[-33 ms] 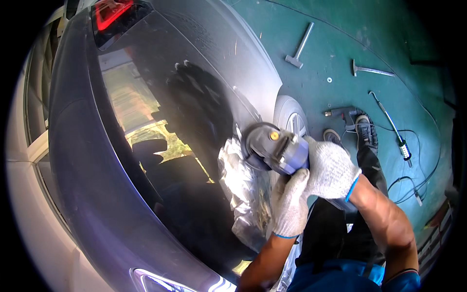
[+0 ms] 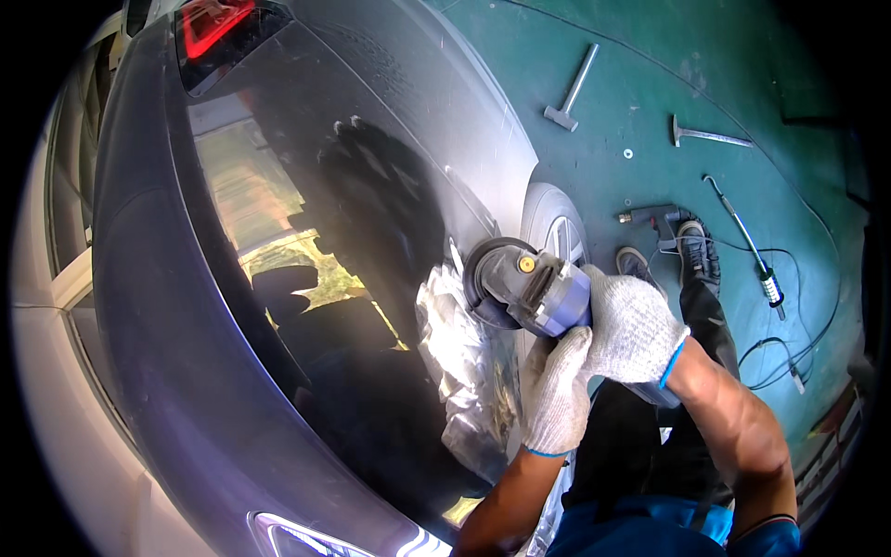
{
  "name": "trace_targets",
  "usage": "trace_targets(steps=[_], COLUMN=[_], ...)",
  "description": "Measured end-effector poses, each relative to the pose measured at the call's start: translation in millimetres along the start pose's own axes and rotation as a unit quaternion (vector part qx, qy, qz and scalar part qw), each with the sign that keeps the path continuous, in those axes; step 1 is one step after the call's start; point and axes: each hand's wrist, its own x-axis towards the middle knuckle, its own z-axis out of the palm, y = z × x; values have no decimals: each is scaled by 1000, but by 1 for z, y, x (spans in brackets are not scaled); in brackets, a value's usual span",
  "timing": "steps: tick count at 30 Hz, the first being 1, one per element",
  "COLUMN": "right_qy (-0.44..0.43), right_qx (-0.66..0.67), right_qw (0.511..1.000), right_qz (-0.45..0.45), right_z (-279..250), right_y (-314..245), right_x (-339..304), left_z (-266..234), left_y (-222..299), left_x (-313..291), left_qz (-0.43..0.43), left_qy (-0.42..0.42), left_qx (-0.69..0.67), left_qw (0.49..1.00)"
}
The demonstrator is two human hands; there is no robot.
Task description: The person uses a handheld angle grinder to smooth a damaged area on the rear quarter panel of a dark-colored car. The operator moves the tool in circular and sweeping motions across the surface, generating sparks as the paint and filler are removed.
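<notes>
Both my hands, in white knitted gloves with blue cuffs, are closed round one angle grinder with a blue and dark body. My right hand wraps the body from the right. From below, my left hand grips it close beside the right. The grinder's round disc is turned toward the side of a dark grey car, by a crumpled-looking silvery patch. Whether the disc touches the panel or spins, I cannot tell.
A car wheel stands just beyond the grinder. On the green floor lie a hammer, a second T-shaped hammer, a gun-shaped tool, a hooked rod and a black cable. My shoes are near the gun-shaped tool.
The grinder has tilted and shifted very slightly in my hands, its head a little lower. The car and the floor tools have not moved.
</notes>
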Motion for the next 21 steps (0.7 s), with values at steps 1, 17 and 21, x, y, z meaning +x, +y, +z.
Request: trace_targets(steps=[1, 17, 21], right_qy=[0, 48, 31], right_qx=[9, -52, -20], right_qw=[1000, 997, 999], right_qz=[-9, -12, -33], right_z=[2, -8, -5], right_y=[-1, -6, 1], right_x=[2, 16, 12], left_z=[0, 6, 12], left_y=[0, 12, 14], left_x=[-3, 18, 7], left_qz=[8, -4, -15], left_qy=[12, -42, -19], left_qx=[-9, -40, 13], left_qw=[1000, 998, 1000])
